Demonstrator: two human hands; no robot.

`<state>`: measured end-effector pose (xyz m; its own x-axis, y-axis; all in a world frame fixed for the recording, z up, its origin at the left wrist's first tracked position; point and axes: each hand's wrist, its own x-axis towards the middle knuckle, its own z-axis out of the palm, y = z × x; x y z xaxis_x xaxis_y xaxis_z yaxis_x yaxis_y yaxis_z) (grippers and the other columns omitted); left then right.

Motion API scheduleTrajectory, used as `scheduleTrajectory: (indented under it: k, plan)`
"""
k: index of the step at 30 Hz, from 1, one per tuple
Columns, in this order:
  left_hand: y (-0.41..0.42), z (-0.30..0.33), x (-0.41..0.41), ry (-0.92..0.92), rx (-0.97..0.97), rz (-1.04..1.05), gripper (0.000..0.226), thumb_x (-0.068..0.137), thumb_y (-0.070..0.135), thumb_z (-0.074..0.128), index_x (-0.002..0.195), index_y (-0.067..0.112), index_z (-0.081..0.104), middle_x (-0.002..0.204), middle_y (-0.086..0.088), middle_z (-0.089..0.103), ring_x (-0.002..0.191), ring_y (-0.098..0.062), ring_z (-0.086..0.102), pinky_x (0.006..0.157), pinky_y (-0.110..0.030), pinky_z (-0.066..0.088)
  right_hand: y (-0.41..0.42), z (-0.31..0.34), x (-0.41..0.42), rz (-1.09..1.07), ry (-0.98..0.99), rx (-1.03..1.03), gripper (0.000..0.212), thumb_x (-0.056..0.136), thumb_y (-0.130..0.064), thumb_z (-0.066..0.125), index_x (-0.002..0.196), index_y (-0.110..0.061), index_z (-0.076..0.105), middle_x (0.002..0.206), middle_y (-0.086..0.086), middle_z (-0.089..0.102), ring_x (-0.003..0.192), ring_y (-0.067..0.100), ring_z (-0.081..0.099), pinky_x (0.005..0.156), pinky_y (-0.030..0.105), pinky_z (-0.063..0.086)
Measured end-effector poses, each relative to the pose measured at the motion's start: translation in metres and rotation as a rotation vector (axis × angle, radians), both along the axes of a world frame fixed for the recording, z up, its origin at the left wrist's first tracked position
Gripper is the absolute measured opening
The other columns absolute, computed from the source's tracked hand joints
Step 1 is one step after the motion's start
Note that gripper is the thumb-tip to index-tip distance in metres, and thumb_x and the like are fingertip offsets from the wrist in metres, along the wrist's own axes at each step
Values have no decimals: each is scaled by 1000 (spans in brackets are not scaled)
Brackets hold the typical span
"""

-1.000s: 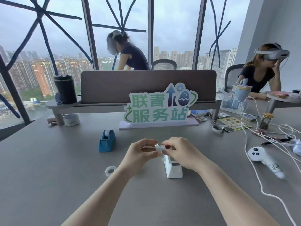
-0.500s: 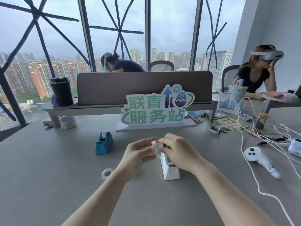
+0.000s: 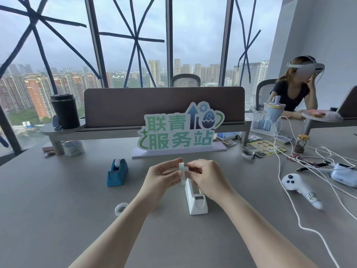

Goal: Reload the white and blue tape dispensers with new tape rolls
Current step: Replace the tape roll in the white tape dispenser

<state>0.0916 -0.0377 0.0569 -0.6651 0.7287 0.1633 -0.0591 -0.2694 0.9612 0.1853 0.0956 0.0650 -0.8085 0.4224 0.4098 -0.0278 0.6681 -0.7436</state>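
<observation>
Now both hands (image 3: 193, 176) pinch tape roll (image 3: 182, 172).

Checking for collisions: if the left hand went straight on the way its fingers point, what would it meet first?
Probably the right hand: the left hand points rightward across the tape roll both hold.

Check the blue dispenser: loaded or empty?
Loaded. The blue dispenser stands upright on the table with a white roll seated in its cradle.
</observation>
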Motion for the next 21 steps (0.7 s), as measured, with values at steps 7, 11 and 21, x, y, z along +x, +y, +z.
scheduleTrajectory:
  k: [7, 11, 21]
  plan:
    - [4, -4, 2, 33, -14, 31, 38, 81, -1, 68, 118, 6, 64, 100, -18, 74, 85, -17, 73, 75, -21, 58, 1, -4, 3, 14, -8, -118, 16, 87, -19, 72, 102, -19, 77, 77, 1, 73, 58, 20, 66, 52, 21, 50]
    - [7, -10, 3, 101, -50, 137, 41, 77, 3, 75, 117, 7, 65, 96, -11, 75, 84, -11, 72, 76, -18, 56, -4, -5, 6, 19, -50, -282, 25, 96, -17, 57, 90, -33, 75, 60, 5, 66, 51, 11, 60, 51, 26, 49]
    - [15, -25, 4, 322, -194, 336, 39, 62, 32, 86, 97, 36, 69, 105, 4, 71, 98, -11, 68, 84, -26, 55, -11, 4, 3, -120, -126, -337, 31, 86, -37, 69, 66, -15, 76, 47, 6, 64, 39, 11, 55, 46, 23, 46]
